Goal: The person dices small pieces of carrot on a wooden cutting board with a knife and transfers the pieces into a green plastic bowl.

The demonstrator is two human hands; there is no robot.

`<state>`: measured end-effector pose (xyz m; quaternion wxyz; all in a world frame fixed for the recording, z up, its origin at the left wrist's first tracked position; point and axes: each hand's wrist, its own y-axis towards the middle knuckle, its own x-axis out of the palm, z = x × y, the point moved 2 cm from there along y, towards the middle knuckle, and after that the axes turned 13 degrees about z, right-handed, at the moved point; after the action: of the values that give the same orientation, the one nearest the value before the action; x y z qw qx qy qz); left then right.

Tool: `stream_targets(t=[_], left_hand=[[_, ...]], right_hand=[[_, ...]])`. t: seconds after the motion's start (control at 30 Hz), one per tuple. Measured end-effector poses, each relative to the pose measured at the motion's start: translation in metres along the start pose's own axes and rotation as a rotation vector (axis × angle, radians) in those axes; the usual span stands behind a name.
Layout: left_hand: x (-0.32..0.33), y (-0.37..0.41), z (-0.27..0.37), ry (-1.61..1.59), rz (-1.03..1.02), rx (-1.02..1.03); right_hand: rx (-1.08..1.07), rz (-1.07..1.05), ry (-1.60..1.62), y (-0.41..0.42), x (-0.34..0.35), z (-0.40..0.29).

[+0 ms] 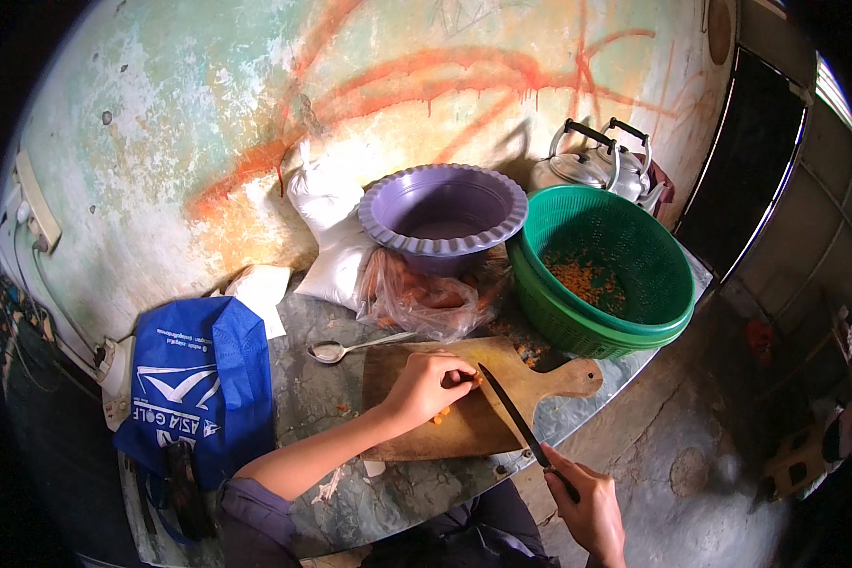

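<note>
My left hand is over the middle of a wooden cutting board, its fingertips pinched on a small orange piece, which looks like carrot. A few more orange pieces lie on the board just below that hand. In my right hand, at the board's lower right, is the handle of a kitchen knife; its dark blade points up and left, the tip close to my left fingertips. The board's handle points to the right.
Behind the board are a metal spoon, a clear plastic bag of carrots, a purple basin and green colanders holding orange bits. Aluminium kettles and a white filled bag stand by the wall. A blue cloth bag is at left.
</note>
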<state>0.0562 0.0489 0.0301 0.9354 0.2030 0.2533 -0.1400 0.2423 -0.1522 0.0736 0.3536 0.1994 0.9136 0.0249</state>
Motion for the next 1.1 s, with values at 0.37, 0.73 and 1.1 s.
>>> stream_targets(t=[0.37,0.73,1.1], left_hand=[[0.006,0.002,-0.011,-0.055,0.040,0.193],[0.009,0.002,-0.017,-0.057,0.072,0.244],[0.011,0.001,-0.019,-0.050,0.121,0.290]], right_hand=[[-0.011,-0.019,-0.013,-0.001,0.001,0.002],[-0.056,0.029,-0.064,0.007,0.002,0.004],[-0.071,-0.019,-0.106,0.005,-0.010,0.009]])
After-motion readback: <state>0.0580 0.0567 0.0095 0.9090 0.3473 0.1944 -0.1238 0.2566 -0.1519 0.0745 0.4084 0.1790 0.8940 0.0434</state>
